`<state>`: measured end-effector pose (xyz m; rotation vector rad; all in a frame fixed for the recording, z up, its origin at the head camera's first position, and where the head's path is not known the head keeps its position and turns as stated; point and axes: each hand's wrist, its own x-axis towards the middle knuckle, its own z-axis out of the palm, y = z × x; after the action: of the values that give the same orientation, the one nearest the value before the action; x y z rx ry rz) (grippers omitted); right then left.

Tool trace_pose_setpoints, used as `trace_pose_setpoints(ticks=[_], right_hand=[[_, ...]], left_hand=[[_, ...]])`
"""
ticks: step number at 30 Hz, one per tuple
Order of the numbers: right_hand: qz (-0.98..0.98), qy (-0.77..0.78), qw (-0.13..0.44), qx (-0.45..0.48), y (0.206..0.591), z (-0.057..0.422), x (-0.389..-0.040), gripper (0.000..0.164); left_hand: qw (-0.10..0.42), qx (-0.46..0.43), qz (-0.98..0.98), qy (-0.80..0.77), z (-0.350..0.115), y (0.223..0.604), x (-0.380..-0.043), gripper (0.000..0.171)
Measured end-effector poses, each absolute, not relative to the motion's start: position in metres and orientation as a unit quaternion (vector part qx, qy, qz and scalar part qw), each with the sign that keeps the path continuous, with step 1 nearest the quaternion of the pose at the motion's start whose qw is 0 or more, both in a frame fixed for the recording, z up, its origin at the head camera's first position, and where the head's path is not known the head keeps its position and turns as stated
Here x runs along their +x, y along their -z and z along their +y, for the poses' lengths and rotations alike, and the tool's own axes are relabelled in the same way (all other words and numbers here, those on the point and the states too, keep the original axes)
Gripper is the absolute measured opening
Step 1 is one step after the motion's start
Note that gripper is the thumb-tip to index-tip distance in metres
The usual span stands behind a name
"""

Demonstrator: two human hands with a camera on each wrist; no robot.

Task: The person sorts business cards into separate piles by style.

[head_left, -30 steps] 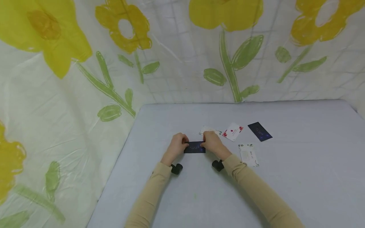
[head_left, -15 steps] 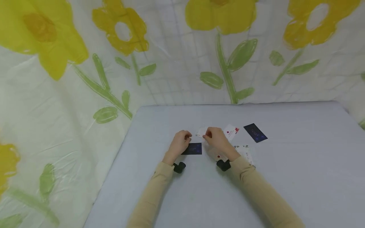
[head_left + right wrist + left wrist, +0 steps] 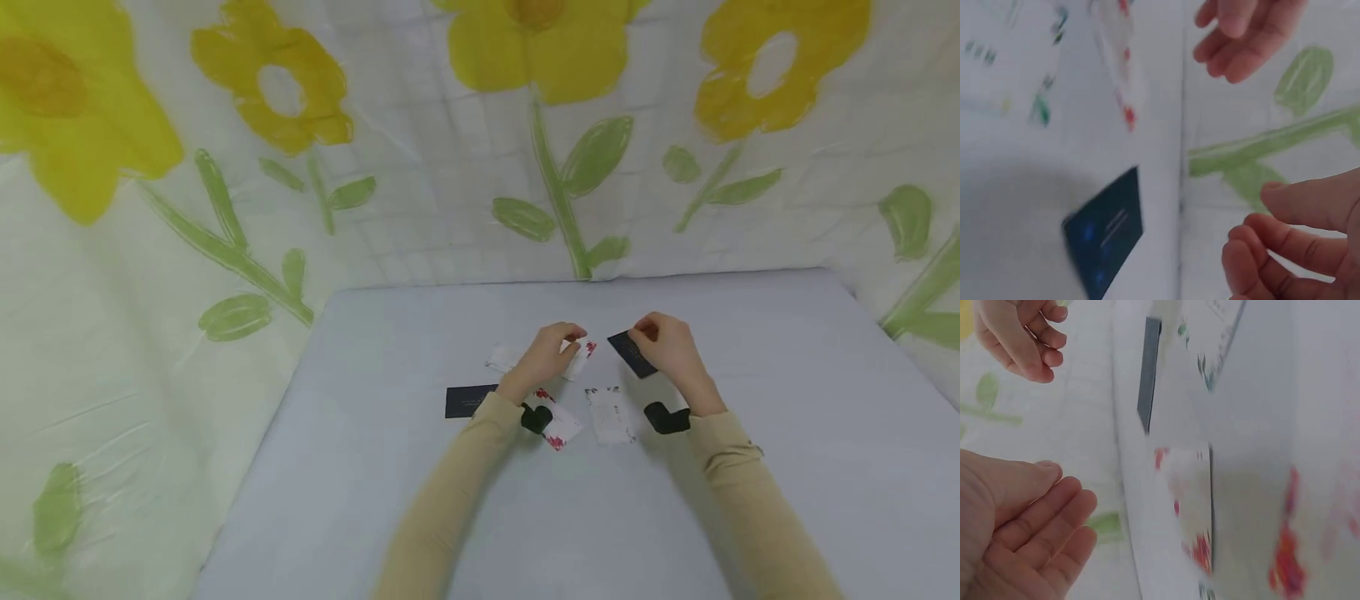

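My right hand (image 3: 671,346) hovers over a dark blue card (image 3: 630,354) at the right, loosely bent fingers overlapping it in the head view. In the right wrist view, that card (image 3: 1107,231) shows apart from the thumb and fingers (image 3: 1244,256), with nothing between them. My left hand (image 3: 547,354) is above a white card with red flowers (image 3: 579,360), partly covering it. Its fingers are relaxed and hold nothing, as the left wrist view shows of the same hand (image 3: 1029,531). Another red-flowered card (image 3: 566,427) lies under the left wrist, partly hidden.
A second dark card (image 3: 465,402) lies at the left, partly behind the left sleeve. A white card with green leaves (image 3: 611,415) lies between the forearms, and another white card (image 3: 501,357) lies farther back. The pale table (image 3: 405,333) meets a flower-printed curtain (image 3: 420,192).
Both hands have moved right, away from the left dark card, which they pinched one second ago. The right hand has reached the right dark card. The view has turned right.
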<state>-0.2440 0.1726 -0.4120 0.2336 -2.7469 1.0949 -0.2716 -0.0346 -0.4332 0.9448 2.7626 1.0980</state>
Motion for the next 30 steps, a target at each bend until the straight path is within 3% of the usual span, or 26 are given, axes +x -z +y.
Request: trace_pose_setpoints(ticks=[9, 16, 24, 30], right_hand=[[-0.958, -0.285, 0.001, 0.028, 0.442, 0.185, -0.243, 0.046], [-0.965, -0.263, -0.025, 0.001, 0.459, 0.186, -0.235, 0.045], [-0.95, -0.299, -0.09, 0.006, 0.451, 0.201, -0.238, 0.052], [-0.947, -0.295, -0.123, 0.013, 0.444, 0.213, -0.239, 0.058]], left_hand=[[0.05, 0.342, 0.907, -0.239, 0.022, 0.444, -0.295, 0.031], [0.094, 0.378, 0.908, -0.156, 0.049, 0.458, -0.291, 0.035], [0.096, 0.347, 0.927, -0.1, 0.055, 0.46, -0.286, 0.034], [0.07, 0.357, 0.93, -0.046, 0.059, 0.456, -0.284, 0.036]])
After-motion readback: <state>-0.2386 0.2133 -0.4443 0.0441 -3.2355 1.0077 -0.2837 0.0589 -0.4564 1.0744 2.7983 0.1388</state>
